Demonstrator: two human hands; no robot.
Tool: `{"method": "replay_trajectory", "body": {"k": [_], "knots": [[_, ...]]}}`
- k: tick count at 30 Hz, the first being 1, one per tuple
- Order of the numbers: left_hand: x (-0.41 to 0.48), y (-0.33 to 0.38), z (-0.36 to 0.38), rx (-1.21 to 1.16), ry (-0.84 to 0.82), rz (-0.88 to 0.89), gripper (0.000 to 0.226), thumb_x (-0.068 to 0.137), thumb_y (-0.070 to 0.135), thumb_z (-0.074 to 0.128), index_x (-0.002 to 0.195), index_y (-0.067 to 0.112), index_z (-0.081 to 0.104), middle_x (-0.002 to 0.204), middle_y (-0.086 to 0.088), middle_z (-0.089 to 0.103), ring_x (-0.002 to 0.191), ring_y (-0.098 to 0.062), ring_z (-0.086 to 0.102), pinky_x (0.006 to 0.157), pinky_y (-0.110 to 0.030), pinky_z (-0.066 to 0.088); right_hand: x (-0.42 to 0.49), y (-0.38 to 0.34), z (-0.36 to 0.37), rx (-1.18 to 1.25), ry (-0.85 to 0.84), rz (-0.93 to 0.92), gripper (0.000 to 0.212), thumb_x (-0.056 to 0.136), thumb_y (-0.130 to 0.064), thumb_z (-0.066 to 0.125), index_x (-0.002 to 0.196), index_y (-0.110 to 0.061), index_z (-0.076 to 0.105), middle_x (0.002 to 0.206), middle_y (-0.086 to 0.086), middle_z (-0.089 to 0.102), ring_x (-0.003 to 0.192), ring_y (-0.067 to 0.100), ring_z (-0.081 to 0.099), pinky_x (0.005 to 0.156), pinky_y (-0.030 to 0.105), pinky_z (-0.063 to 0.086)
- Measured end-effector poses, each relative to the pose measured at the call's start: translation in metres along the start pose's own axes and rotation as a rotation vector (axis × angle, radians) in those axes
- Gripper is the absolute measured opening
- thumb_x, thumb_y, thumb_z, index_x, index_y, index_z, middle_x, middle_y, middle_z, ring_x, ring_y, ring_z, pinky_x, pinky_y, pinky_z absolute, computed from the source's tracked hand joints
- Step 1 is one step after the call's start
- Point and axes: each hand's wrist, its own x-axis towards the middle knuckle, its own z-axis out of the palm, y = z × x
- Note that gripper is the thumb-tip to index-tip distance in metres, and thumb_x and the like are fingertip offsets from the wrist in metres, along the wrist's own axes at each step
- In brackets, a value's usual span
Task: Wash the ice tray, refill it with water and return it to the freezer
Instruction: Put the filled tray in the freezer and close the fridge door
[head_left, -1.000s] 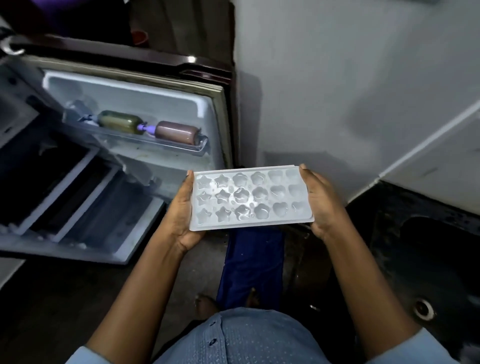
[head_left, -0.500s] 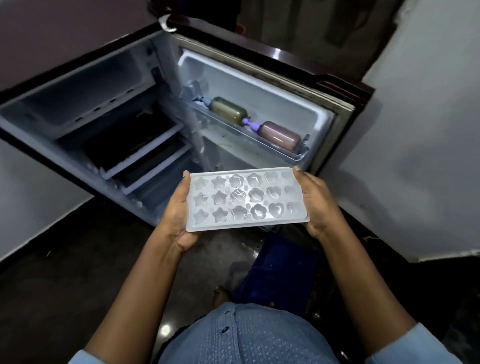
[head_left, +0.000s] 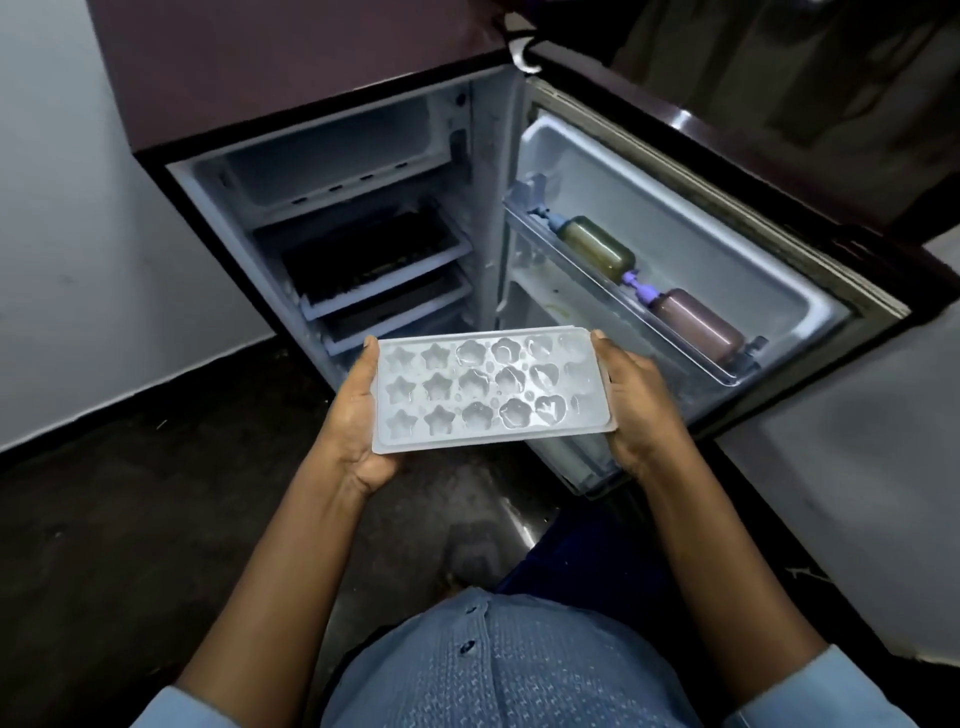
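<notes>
A white ice tray with star, flower and heart moulds is held level in front of the open fridge, and water glints in its cells. My left hand grips its left short edge. My right hand grips its right short edge. The small maroon fridge stands open ahead. Its freezer compartment is the top cavity, with no flap showing over its mouth.
The fridge door swings out to the right, its shelf holding a greenish bottle and a brownish bottle. Dark shelves sit below the freezer. A white wall is at left, dark floor below.
The view has swung left, so the fridge interior and freezer now lie straight ahead and the sink area has left the frame. Both hands keep the same hold on the tray.
</notes>
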Motion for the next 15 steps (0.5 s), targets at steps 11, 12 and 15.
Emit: {"method": "replay_trajectory", "body": {"k": [11, 12, 15], "knots": [[0.014, 0.017, -0.025, -0.004, 0.191, 0.129, 0.058, 0.11, 0.052, 0.036, 0.13, 0.011, 0.071, 0.126, -0.016, 0.077, 0.109, -0.033, 0.077, 0.078, -0.047, 0.065, 0.032, -0.005, 0.051, -0.125, -0.136, -0.044, 0.019, 0.107, -0.024, 0.061, 0.11, -0.01, 0.072, 0.103, 0.01, 0.081, 0.092, 0.026, 0.078, 0.084, 0.041, 0.063], [0.017, 0.016, -0.026, -0.007, 0.217, 0.138, 0.054, 0.11, 0.049, 0.036, 0.124, 0.013, 0.073, 0.123, -0.015, 0.078, 0.105, -0.032, 0.078, 0.076, -0.046, 0.065, 0.038, -0.005, 0.053, -0.164, -0.163, -0.062, 0.02, 0.107, -0.025, 0.061, 0.114, -0.01, 0.072, 0.105, 0.01, 0.081, 0.096, 0.027, 0.078, 0.085, 0.041, 0.062], [0.024, 0.015, -0.024, -0.004, 0.295, 0.167, 0.049, 0.109, 0.045, 0.037, 0.113, 0.018, 0.078, 0.122, -0.014, 0.078, 0.103, -0.031, 0.078, 0.084, -0.048, 0.061, 0.056, -0.009, 0.058, -0.212, -0.235, -0.077, 0.02, 0.106, -0.03, 0.061, 0.117, -0.015, 0.071, 0.109, 0.007, 0.081, 0.101, 0.027, 0.078, 0.088, 0.042, 0.061]]}}
